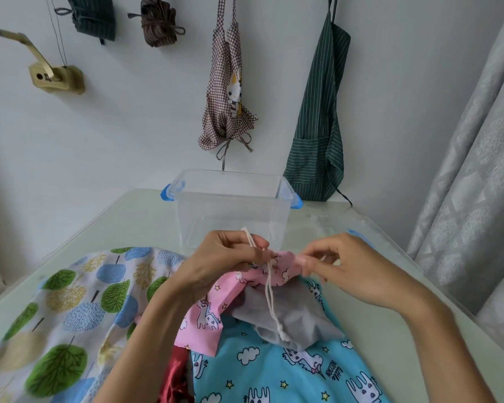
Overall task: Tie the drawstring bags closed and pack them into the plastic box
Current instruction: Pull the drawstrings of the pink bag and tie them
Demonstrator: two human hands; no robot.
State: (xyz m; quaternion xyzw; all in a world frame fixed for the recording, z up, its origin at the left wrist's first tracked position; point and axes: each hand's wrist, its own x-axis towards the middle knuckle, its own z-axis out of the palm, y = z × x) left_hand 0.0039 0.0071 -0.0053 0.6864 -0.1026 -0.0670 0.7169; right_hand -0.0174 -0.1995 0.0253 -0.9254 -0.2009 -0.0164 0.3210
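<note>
Pink drawstring bag: cord handling at the gathered mouth

The left hand [227,258] pinches the white cord [269,289] at the mouth of the pink bag [213,303]; the right hand [344,266] pinches the mouth hem opposite. The bag is held above the fabric pile on the table [361,330], near the plastic box [230,207]. Judged light, limp and non-fragile; take hold at the cord and hem, since loose cloth will sag.

Soft even daylight, wide-angle bowing at edges.
</note>
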